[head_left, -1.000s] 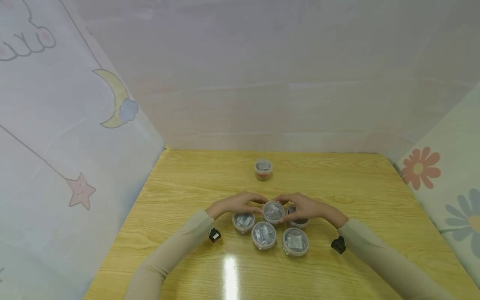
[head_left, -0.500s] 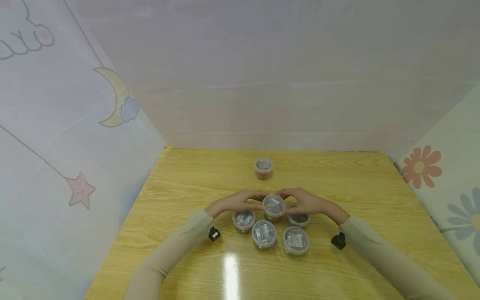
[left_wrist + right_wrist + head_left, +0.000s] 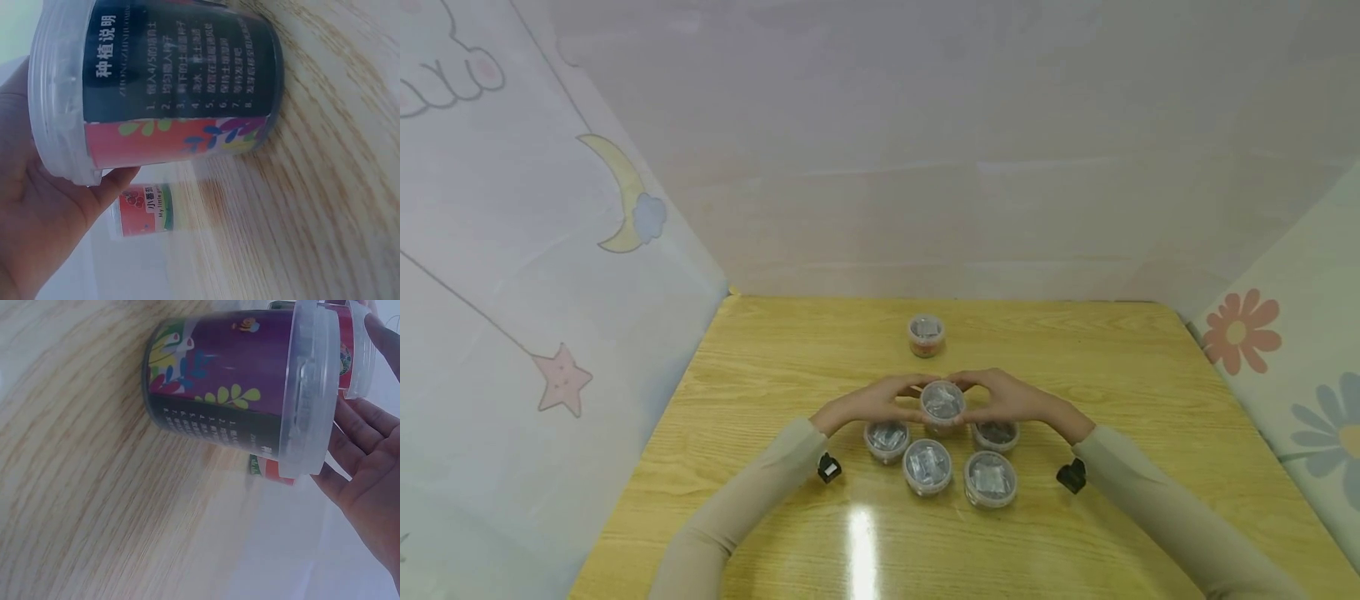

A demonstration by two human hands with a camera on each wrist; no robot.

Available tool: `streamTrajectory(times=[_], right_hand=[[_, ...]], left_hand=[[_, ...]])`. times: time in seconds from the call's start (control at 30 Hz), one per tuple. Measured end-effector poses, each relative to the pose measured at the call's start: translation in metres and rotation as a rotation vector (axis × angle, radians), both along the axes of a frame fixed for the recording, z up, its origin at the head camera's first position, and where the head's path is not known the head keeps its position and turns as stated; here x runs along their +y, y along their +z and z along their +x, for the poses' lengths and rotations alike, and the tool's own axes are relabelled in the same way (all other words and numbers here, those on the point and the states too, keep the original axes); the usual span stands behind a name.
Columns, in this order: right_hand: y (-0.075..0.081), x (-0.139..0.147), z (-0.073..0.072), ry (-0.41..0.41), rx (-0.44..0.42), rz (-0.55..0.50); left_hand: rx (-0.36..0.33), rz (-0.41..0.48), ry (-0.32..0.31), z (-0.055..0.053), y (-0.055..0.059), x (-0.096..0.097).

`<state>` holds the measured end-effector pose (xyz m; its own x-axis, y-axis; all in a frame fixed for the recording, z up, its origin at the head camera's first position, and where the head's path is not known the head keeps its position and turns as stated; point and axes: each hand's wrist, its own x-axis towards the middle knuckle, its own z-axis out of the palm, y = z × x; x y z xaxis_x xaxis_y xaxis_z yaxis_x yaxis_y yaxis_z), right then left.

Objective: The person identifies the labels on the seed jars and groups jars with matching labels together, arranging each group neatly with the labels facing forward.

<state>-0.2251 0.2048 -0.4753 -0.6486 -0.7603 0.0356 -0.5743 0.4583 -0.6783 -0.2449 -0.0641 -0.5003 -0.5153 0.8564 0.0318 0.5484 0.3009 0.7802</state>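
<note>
Lidded tub [image 3: 942, 402] held between left hand [image 3: 876, 403] and right hand [image 3: 1011, 397], fingers and thumbs curved about its sides. Position: midway between left and right edges of worktop [image 3: 760, 350]; contact with surface beneath, cannot tell. Left tub [image 3: 887, 442] just beside left hand; right tub [image 3: 996, 437] partly covered by right hand. Two front tubs [image 3: 927, 468] nearer wearer. Far tub [image 3: 926, 335] upright near far edge, well apart from group.

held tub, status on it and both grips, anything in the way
Left grip and right grip both hold lidded tub. Looks upright; can't tell if lifted. Lone tub ahead, maybe in the way going forward; four other tubs close by.
</note>
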Motion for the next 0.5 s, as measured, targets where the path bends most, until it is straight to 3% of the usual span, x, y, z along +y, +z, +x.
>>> streamTrajectory(times=[0.5], right_hand=[[0.0064, -0.0074, 0.0026, -0.009, 0.003, -0.045]], left_hand=[[-0.022, 0.045, 0.067, -0.0023, 0.0057, -0.0067]])
